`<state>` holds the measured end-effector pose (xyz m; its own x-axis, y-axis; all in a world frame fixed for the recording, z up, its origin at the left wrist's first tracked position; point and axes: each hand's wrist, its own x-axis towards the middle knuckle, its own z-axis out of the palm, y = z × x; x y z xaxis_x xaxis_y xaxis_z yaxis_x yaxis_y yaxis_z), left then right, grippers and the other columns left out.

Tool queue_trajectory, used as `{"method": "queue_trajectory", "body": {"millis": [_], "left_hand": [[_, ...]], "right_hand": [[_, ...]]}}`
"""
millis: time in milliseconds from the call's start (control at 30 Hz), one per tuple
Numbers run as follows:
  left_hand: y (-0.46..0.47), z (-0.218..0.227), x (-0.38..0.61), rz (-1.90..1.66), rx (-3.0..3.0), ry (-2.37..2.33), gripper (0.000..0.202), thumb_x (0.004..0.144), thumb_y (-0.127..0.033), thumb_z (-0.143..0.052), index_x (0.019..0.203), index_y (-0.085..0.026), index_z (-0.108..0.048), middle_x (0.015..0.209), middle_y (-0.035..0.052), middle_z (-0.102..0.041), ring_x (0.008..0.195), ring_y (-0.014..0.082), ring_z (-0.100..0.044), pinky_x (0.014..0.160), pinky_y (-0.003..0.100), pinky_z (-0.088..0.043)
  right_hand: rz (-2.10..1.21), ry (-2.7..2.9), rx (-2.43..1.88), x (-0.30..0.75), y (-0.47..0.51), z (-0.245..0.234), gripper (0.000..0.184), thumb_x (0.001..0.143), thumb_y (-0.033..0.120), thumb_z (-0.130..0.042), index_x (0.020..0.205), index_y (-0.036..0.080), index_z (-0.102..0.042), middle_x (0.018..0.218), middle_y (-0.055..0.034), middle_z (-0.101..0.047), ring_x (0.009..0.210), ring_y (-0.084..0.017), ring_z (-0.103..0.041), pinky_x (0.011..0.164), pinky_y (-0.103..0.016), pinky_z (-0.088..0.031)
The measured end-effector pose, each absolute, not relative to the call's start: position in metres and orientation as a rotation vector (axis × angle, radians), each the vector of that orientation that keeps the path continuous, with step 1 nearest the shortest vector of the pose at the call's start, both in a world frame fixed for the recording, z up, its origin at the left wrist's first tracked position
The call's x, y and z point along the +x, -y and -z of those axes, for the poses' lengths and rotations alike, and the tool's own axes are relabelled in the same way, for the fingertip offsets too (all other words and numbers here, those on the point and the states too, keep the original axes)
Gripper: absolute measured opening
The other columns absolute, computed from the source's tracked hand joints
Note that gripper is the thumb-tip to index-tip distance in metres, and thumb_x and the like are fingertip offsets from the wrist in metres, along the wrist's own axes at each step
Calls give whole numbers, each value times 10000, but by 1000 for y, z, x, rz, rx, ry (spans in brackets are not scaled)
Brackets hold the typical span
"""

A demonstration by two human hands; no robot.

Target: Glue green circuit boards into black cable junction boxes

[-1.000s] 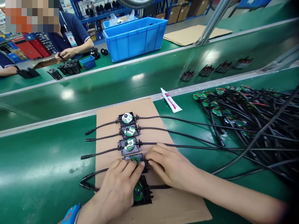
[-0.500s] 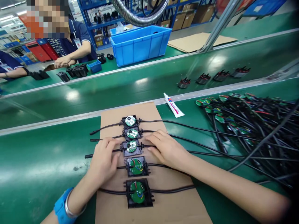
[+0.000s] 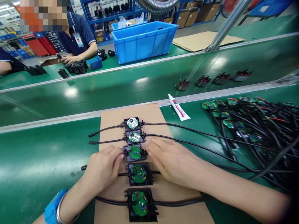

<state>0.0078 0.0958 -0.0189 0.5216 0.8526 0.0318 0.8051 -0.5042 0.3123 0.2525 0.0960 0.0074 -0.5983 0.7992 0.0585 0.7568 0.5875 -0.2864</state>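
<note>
Several black square housings with round circuit boards lie in a column on a cardboard sheet (image 3: 112,124), each with a black cable running out both sides. My left hand (image 3: 102,168) and my right hand (image 3: 173,161) pinch the two sides of the third housing (image 3: 135,153), fingers curled against its cable ends. Its board shows a green face, like the two housings nearer me (image 3: 139,174), (image 3: 140,203). The two farther housings (image 3: 132,123), (image 3: 134,137) show white-topped boards.
A white glue tube (image 3: 178,107) lies by the conveyor rail. A tangled pile of cabled boards (image 3: 252,124) fills the right. Black parts (image 3: 212,79) ride the green belt. Beyond stand a blue bin (image 3: 143,40) and a seated person (image 3: 74,34) handling black parts.
Both hands slid slightly toward me and closed on the third housing's sides. Its board now shows a green face instead of the white-topped face.
</note>
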Motion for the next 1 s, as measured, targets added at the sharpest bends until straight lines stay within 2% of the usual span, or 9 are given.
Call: {"method": "queue_trajectory", "body": {"millis": [233, 500, 667, 767, 867, 1000], "left_hand": [[-101, 19, 9, -198, 2448, -1406, 243, 926, -241, -377, 926, -217, -619, 823, 25, -672, 723, 206, -666, 609, 317, -520], [-97, 16, 6, -236, 2397, -1410, 250, 923, -248, -370, 946, -226, -618, 846, 24, -686, 718, 203, -672, 610, 320, -515], [-96, 12, 9, -100, 2381, -1488, 264, 915, -247, -364, 930, -227, -627, 842, 26, -689, 725, 208, -671, 586, 297, -487], [-98, 9, 10, -75, 2344, -1488, 252, 901, -244, -389, 939, -226, -638, 873, 29, -696, 769, 217, -668, 626, 308, -486], [-104, 7, 10, -104, 2272, -1453, 211, 870, -223, -448, 908, -229, -655, 909, 18, -701, 827, 213, -655, 696, 318, -477], [-113, 5, 9, -105, 2115, -1406, 173, 868, -243, -502, 812, -226, -664, 838, -11, -696, 763, 170, -622, 677, 277, -436]], "right_hand": [[-247, 2839, -1299, 247, -113, -5, 204, 747, 41, -489, 863, 183, -579, 853, -54, -584, 715, -200, -560, 549, -282, -325], [-139, 2775, -1203, 246, -110, 1, 228, 698, -9, -489, 807, 178, -561, 820, -45, -562, 687, -184, -538, 528, -298, -255], [-179, 2767, -1241, 240, -112, 7, 249, 742, 63, -528, 921, 215, -612, 831, -45, -558, 697, -180, -534, 502, -291, -183], [-231, 2843, -1241, 234, -113, 10, 305, 770, 119, -547, 1023, 254, -650, 840, -64, -559, 660, -166, -523, 484, -286, -143], [-230, 2939, -1301, 226, -110, 11, 357, 763, 102, -541, 1077, 228, -654, 902, -99, -580, 636, -168, -526, 459, -291, -149], [-126, 3014, -1414, 217, -103, 8, 356, 767, 79, -535, 1093, 181, -636, 932, -139, -583, 712, -227, -567, 427, -290, -160]]}}
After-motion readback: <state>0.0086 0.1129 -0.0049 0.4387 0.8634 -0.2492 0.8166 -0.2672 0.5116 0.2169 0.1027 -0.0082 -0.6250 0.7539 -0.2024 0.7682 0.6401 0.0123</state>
